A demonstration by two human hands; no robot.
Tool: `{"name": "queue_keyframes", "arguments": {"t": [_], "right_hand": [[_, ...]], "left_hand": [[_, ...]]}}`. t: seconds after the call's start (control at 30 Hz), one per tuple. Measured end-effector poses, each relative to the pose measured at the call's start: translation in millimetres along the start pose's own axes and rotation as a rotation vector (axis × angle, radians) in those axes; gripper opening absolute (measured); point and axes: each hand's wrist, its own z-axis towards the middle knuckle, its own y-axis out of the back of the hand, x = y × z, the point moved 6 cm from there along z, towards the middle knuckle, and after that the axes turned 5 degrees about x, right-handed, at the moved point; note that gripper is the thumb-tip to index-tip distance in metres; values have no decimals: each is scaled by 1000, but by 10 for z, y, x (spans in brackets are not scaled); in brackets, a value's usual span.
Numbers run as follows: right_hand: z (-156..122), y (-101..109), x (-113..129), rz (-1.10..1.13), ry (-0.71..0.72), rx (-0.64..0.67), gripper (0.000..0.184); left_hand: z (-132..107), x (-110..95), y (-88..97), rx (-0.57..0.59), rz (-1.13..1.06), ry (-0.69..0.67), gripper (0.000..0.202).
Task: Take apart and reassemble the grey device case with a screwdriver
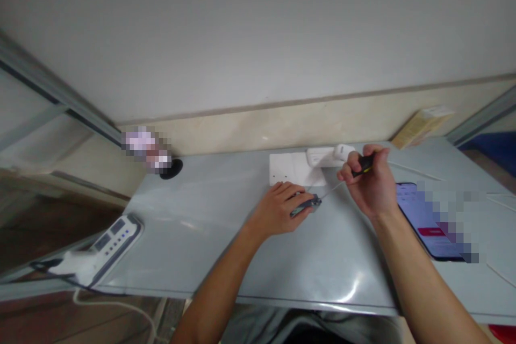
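My left hand (280, 207) is closed round a small grey part (316, 203) held at the tabletop; its exact kind I cannot make out. In my right hand (368, 183) is a screwdriver (363, 165) with a black and yellow handle. Its thin shaft slants down to the left, and the tip reaches the end of the grey part. Just behind my left hand lies a white square plate (292, 166) with small dark holes. White fittings (320, 157) rest beside and partly over the plate, near the wall.
A phone (431, 228) with its screen lit lies right of my right forearm, near white cables. At the back right leans a yellowish box (421, 128). A white power strip (116, 239) sits at the table's left edge, and a round black base (171, 168) stands back left.
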Motion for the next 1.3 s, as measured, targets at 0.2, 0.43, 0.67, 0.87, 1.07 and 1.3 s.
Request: {"name": "queue_keyframes", "arguments": {"t": [0.2, 0.43, 0.67, 0.87, 1.07, 1.3], "right_hand": [[-20, -69, -6, -35, -6, 71, 40], [-96, -210, 84, 4, -33, 118, 36], [-185, -285, 154, 60, -69, 99, 33], [-142, -429, 58, 10, -148, 213, 47], [-51, -512, 1, -139, 3, 249, 39], [83, 310, -136, -515, 131, -345, 49]], "left_hand": [[-15, -12, -35, -34, 17, -25, 22], [-16, -1, -74, -45, -4, -14, 20], [-22, -4, -108, -7, 8, 2, 20], [-14, -20, -75, -56, 11, -26, 21], [-34, -10, -122, -8, 73, -32, 20], [-37, -76, -90, 58, 236, -114, 20]]}}
